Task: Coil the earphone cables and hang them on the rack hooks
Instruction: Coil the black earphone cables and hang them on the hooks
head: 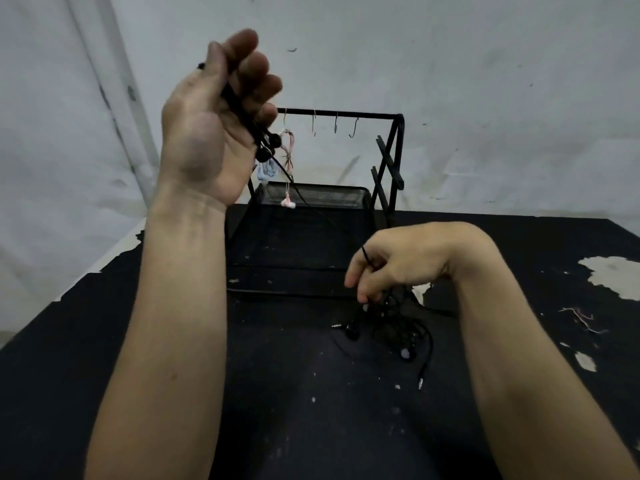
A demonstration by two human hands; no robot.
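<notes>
The left hand is raised, palm toward the camera, its fingers curled round a black earphone cable that runs down across the palm; two black earbuds dangle just below the little finger, and a thin strand of the same cable drops away beneath them toward the rack. The right hand hangs low over the table, wrist bent and fingers pointing down, pinching a strand of a second black cable that loops up over the forefinger. Directly below that hand lies a loose tangle of black earphones on the black table, with one earbud to the lower left of the fingers, another nearer the camera, and a jack plug at the end of a strand closest to the viewer. Beyond both hands stands a black wire rack with a mesh tray at its base; its top bar carries several metal hooks, which hang to the right of the left hand's fingers. A pink earphone set already hangs from a hook just beside the left hand, its buds reaching down to the tray rim, and something pale blue hangs behind it, partly hidden by the hand. The raised left hand blocks the rack's left end. To the right of the right forearm the table's black surface is chipped, showing pale patches. No writing can be read.
</notes>
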